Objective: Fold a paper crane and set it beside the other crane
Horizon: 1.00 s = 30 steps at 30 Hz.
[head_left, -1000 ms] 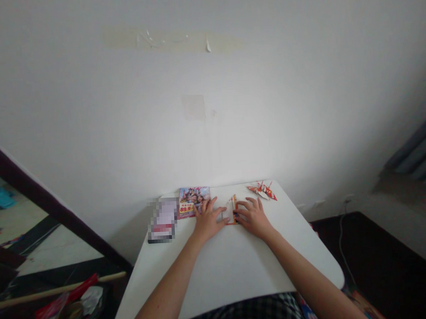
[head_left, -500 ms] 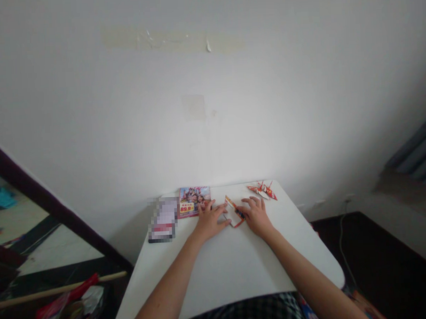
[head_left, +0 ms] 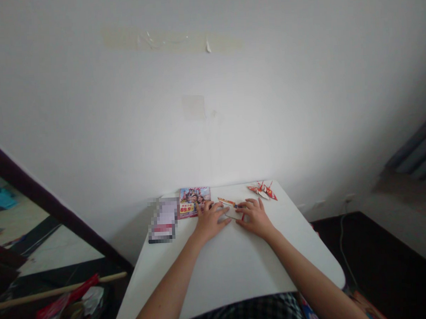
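Observation:
A small folded sheet of paper (head_left: 232,212), white with an orange and red printed edge, lies on the table between my hands. My left hand (head_left: 210,220) is at its left side, thumb and forefinger on its edge, the other fingers curved over the booklet's corner. From the right, my right hand (head_left: 256,218) grips the sheet with the thumb low and the fingers near its printed edge. Part of the sheet is hidden under my fingers. A red and white folded paper crane (head_left: 263,191) rests beyond my right hand.
A colourful printed booklet (head_left: 194,198) lies at the back left of the white table (head_left: 232,267). Beside it is a blurred-out phone-like device (head_left: 163,220). The wall (head_left: 212,145) rises behind the table. A bag of odds and ends (head_left: 74,306) stands on the floor at left.
The folded sheet has turned, its printed edge now lying flatter across the far side. My right hand's fingers and thumb have spread farther apart around it. My left hand has barely moved.

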### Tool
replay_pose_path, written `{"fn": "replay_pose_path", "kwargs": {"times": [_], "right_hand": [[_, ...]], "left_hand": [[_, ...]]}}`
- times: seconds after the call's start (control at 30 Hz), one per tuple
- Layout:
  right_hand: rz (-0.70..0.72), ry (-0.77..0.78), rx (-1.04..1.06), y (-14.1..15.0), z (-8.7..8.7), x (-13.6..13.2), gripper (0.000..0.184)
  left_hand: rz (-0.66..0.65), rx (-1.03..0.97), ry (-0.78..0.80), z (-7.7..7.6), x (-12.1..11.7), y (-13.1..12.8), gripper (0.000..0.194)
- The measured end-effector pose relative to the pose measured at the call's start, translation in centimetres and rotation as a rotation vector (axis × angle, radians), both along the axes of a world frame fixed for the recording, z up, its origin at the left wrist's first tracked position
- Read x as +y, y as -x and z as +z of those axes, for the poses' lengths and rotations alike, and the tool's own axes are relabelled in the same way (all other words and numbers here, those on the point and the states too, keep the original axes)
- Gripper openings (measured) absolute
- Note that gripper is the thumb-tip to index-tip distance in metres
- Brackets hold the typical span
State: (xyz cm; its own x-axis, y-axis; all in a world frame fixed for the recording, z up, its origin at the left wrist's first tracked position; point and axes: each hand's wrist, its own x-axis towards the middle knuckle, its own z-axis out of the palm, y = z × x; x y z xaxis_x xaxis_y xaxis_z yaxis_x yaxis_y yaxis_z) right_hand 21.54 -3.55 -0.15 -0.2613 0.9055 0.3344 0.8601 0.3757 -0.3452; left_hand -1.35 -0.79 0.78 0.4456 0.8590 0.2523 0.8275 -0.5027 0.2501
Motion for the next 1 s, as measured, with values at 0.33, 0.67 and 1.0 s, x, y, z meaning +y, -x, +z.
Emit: {"fn": "replay_pose_path", "kwargs": {"times": [0.33, 0.67, 1.0], "right_hand": [[0.014, -0.125, 0.05, -0.1, 0.2, 0.0, 0.021], [0.023, -0.099, 0.092, -0.6, 0.0, 0.2, 0.023], [-0.044, -0.042, 0.163, -0.8, -1.0, 1.6, 0.02]], "left_hand": [[0.023, 0.0, 0.012, -0.2, 0.1, -0.2, 0.041], [0.073, -0.04, 0.028, -0.1, 0.3, 0.0, 0.029], [0.137, -0.08, -0.005, -0.1, 0.0, -0.3, 0.033]]}}
